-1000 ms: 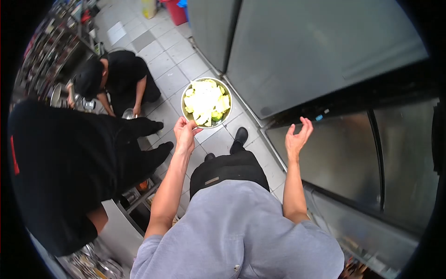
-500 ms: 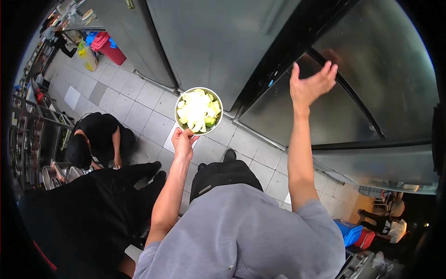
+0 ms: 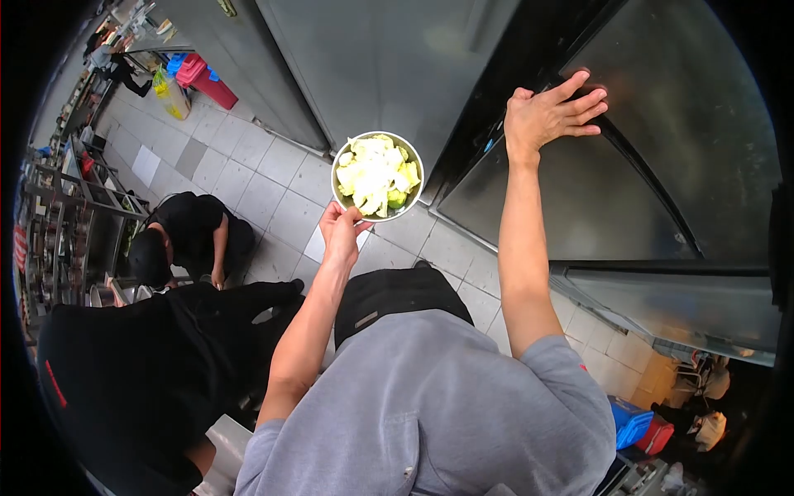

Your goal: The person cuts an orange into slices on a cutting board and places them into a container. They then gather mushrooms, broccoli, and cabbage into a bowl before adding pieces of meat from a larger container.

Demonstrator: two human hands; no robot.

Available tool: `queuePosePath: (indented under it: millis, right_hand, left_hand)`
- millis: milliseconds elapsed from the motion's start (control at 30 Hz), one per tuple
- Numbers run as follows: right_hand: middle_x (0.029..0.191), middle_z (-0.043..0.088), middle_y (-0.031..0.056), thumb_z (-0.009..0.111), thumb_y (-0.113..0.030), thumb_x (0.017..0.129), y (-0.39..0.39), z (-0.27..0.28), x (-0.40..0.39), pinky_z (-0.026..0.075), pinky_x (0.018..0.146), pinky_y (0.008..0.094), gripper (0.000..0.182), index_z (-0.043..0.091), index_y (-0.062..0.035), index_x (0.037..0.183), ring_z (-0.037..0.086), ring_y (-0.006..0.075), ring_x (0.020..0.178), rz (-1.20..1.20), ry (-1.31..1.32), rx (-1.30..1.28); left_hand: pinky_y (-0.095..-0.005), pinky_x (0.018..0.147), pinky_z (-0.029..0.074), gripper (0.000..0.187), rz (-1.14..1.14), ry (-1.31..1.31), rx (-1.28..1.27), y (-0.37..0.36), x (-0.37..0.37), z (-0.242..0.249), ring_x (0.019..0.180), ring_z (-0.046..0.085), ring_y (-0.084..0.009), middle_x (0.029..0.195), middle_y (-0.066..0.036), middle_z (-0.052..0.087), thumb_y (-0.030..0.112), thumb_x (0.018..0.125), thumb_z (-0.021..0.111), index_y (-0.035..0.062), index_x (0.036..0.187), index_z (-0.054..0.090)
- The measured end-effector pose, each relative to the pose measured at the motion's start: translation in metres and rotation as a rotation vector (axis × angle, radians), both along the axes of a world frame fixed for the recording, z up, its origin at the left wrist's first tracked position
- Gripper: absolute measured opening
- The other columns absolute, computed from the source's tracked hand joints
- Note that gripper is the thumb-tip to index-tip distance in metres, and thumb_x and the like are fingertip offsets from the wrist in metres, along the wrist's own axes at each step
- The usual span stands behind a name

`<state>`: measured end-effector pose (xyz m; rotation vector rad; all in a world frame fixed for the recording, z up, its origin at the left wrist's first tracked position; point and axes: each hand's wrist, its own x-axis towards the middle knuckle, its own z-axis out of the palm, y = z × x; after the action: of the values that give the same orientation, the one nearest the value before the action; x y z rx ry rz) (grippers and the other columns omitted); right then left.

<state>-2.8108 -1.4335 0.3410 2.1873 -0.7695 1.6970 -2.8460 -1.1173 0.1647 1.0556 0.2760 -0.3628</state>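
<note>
Bowl (image 3: 419, 188) of greens (image 3: 376, 169): just beyond my left hand (image 3: 341, 236), whose thumb and fingers pinch its rim. My right hand (image 3: 552, 122) is spread, fingertips at the door (image 3: 686, 107); contact I cannot confirm. A bin (image 3: 207, 81) stands well beyond both.

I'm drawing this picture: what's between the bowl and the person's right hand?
In the head view, a sliver of grey panel and a black strip with a blue mark show between the bowl and right hand.

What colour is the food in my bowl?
The food is mostly pale yellow-green, glaring white in the middle; best in the head view.
</note>
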Motion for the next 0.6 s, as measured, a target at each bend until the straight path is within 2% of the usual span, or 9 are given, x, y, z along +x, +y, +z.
queuePosePath:
  millis: [200, 233, 333, 400, 500, 533, 567, 600]
  right_hand:
    - [0.158, 0.022, 0.0235, 0.066, -0.010, 0.066, 0.073, 0.002, -0.048, -0.008, 0.113, 0.0697, 0.094, 0.028, 0.0006, 0.152, 0.019, 0.0405, 0.146, -0.018, -0.010, 0.034]
    - [0.157, 0.025, 0.0229, 0.065, -0.011, 0.067, 0.085, -0.004, -0.057, -0.008, 0.114, 0.0678, 0.092, 0.029, 0.0006, 0.151, 0.020, 0.0409, 0.146, -0.006, -0.029, 0.030]
    - [0.155, 0.027, 0.0255, 0.065, -0.015, 0.069, 0.112, -0.016, -0.107, -0.005, 0.116, 0.0650, 0.093, 0.024, 0.0024, 0.151, 0.019, 0.0448, 0.146, 0.047, 0.001, 0.004]
    - [0.155, 0.024, 0.0279, 0.070, -0.018, 0.070, 0.136, -0.023, -0.153, 0.002, 0.117, 0.0641, 0.101, 0.017, 0.0033, 0.152, 0.017, 0.0486, 0.145, 0.063, 0.042, 0.005]
    - [0.153, 0.022, 0.0323, 0.076, -0.013, 0.071, 0.176, -0.033, -0.212, 0.015, 0.119, 0.0532, 0.108, 0.010, 0.0062, 0.153, 0.015, 0.0428, 0.147, 0.105, -0.017, 0.010]
    - [0.152, 0.023, 0.0329, 0.076, -0.012, 0.071, 0.191, -0.043, -0.236, 0.018, 0.119, 0.0500, 0.106, 0.011, 0.0074, 0.153, 0.018, 0.0406, 0.147, 0.076, -0.070, 0.066]
    - [0.151, 0.025, 0.0322, 0.075, -0.014, 0.075, 0.201, -0.075, -0.269, 0.019, 0.118, 0.0490, 0.102, 0.012, 0.0085, 0.152, 0.022, 0.0386, 0.145, 0.152, -0.232, 0.440]
    - [0.150, 0.026, 0.0317, 0.074, -0.016, 0.078, 0.211, -0.098, -0.293, 0.020, 0.118, 0.0486, 0.099, 0.013, 0.0095, 0.151, 0.025, 0.0372, 0.143, 0.137, -0.302, 0.593]
  left_hand:
    - [-0.0335, 0.070, 0.060, 0.010, -0.096, -0.021, 0.010, 0.006, 0.017, -0.013, 0.072, 0.061, -0.0121, 0.082, -0.004, 0.061, 0.001, 0.087, 0.057, 0.0082, 0.086, 0.051]
    - [-0.0335, 0.070, 0.061, 0.010, -0.126, -0.028, 0.013, 0.008, 0.023, -0.018, 0.071, 0.061, -0.0118, 0.081, -0.004, 0.061, 0.001, 0.087, 0.057, 0.0086, 0.085, 0.051]
    - [-0.0327, 0.066, 0.061, 0.014, -0.240, -0.038, 0.019, 0.014, 0.041, -0.026, 0.066, 0.058, -0.0103, 0.076, -0.001, 0.057, 0.001, 0.087, 0.058, 0.0108, 0.081, 0.049]
    - [-0.0326, 0.064, 0.062, 0.016, -0.308, -0.036, 0.024, 0.014, 0.047, -0.023, 0.065, 0.057, -0.0099, 0.074, -0.001, 0.056, 0.001, 0.087, 0.058, 0.0115, 0.079, 0.049]
    - [-0.0331, 0.063, 0.062, 0.019, -0.423, -0.034, 0.042, 0.026, 0.076, -0.037, 0.064, 0.057, -0.0102, 0.073, -0.001, 0.056, 0.001, 0.085, 0.059, 0.0119, 0.076, 0.047]
    - [-0.0329, 0.063, 0.062, 0.019, -0.461, -0.031, 0.049, 0.029, 0.080, -0.042, 0.064, 0.058, -0.0105, 0.073, -0.001, 0.056, 0.000, 0.085, 0.059, 0.0119, 0.076, 0.047]
    - [-0.0326, 0.061, 0.061, 0.019, -0.489, -0.023, 0.061, 0.030, 0.084, -0.049, 0.065, 0.059, -0.0114, 0.074, -0.002, 0.057, -0.001, 0.085, 0.059, 0.0117, 0.076, 0.047]
    - [-0.0322, 0.059, 0.061, 0.019, -0.514, -0.017, 0.070, 0.029, 0.089, -0.054, 0.065, 0.060, -0.0122, 0.075, -0.003, 0.058, -0.001, 0.084, 0.059, 0.0114, 0.076, 0.046]
